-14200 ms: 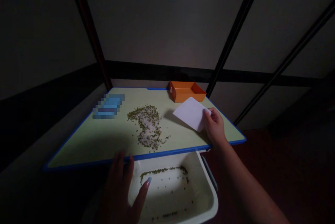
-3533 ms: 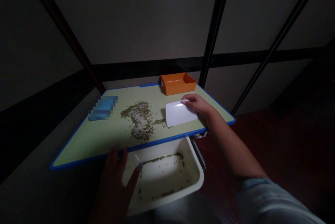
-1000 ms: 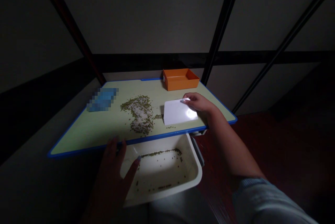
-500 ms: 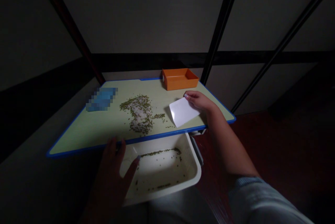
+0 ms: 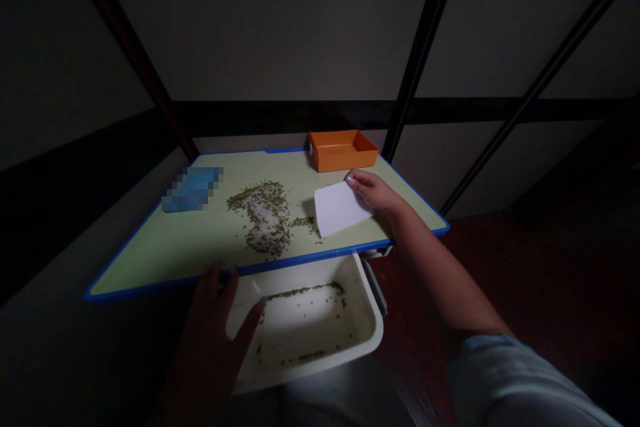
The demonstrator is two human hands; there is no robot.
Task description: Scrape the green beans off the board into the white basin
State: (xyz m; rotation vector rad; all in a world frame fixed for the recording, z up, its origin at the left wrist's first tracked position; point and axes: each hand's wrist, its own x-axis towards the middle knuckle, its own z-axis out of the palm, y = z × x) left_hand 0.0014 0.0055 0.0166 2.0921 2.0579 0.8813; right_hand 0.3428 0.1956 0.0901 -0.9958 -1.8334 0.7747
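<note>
Above the green table (image 5: 175, 240), the right hand (image 5: 374, 192) pinches a white card (image 5: 341, 209).

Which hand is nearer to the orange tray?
Right. The right hand holds the white card just in front of the orange tray; the left hand is farther away, at the white bin's left side.

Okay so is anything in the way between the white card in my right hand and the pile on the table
Only a short trail of green grains lies between the white card and the pile. No larger object stands there; the orange tray sits farther back.
</note>
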